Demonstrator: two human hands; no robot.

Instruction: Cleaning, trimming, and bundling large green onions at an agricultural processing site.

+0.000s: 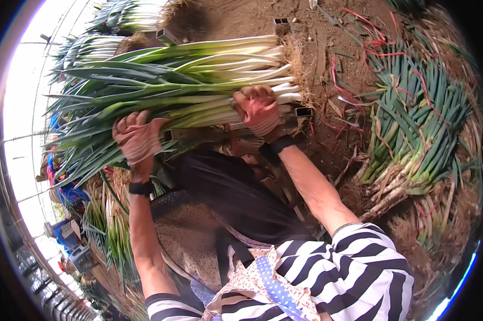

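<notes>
A thick layer of long green onions (177, 86) lies crosswise before me, leaves to the left and white stems and roots to the right. My left hand (139, 138), in a soiled pink work glove, curls its fingers over the leaves at the near side. On the pale stems farther right, my right hand (257, 110) closes over the near edge of the layer, in a matching glove. The undersides of both hands' grips are hidden. Beneath the onions, square metal tube ends (303, 112) of a rack stick out.
Bound onion bundles (141, 16) lie at the far left. A large heap of onions (422, 120) rests on the soil at right, with red ties (370, 52) strewn about. More onions (115, 228) and a blue-grey device (81, 257) stand at left. My dark-clad leg (233, 188) is below the rack.
</notes>
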